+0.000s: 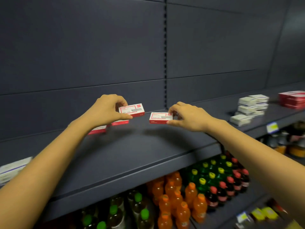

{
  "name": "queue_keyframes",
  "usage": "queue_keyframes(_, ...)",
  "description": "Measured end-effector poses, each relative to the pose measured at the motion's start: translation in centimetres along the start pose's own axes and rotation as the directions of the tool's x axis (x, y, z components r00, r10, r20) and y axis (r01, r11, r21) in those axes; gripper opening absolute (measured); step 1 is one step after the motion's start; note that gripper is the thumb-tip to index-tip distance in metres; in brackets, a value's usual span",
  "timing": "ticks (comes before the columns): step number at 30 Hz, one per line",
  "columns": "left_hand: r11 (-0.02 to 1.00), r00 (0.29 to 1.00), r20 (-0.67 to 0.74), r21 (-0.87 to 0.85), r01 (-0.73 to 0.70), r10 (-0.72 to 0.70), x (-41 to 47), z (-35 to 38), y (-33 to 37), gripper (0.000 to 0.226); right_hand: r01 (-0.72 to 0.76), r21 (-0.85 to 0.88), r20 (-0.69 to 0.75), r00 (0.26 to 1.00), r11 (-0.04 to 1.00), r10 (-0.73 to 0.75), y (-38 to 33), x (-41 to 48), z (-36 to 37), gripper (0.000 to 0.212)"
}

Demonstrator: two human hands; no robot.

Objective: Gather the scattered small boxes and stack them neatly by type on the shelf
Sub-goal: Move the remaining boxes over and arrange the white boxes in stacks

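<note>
Nearest, below the shelf (132,154): drink bottles (173,204), not part of the job. At the left edge, blurred white boxes (13,169) lie on the shelf.

Further in, both hands are busy. Left hand (105,111) pinches a red-and-white box (133,109) betw. thumb and curled fingers. It's held up off the shelf, just above two more red-and-white boxes (119,122) lying loose under the wrist. Right hand (188,116) pinches a second red-and-white box (160,118) by its right end; can't tell if it rests on the shelf or hovers just over it. The two held boxes are near each other, not touching.

Step in hand, I'd say: gathering this type. Next prob. needs one box set squarely on the other, edges aligned, w/o knocking the loose ones.

Far right: pile of white boxes (250,108), then a red stack (292,100), poss. where these go.
</note>
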State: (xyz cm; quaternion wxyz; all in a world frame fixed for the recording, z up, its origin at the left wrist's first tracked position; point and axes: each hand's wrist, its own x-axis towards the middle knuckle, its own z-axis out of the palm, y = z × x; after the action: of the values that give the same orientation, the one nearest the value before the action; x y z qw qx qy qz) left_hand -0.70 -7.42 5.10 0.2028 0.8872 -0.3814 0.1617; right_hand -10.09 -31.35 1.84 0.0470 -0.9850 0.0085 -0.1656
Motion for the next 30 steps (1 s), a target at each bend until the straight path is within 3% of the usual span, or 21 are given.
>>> queue_keyframes(16,0.947,0.969,0.033,-0.224,-0.23,0.244,8.3,14.7,26.1,0.04,-0.307,-0.058,-0.002,0.952,0.95,0.307,25.4,-17.2,-7.1,0.042)
queue_keyframes(22,0.922,0.952,-0.005,-0.249,-0.298,0.307,12.3,19.7,32.9,0.045,-0.389,-0.043,-0.037,0.921,0.92,0.387,32.9,-20.2,-8.0,0.041)
queue_keyframes(30,0.893,0.919,0.046,-0.26,-0.367,0.391,19.8,26.0,41.2,0.039,-0.463,-0.082,-0.054,0.886,0.882,0.46,44.3,-21.8,-9.0,0.038)
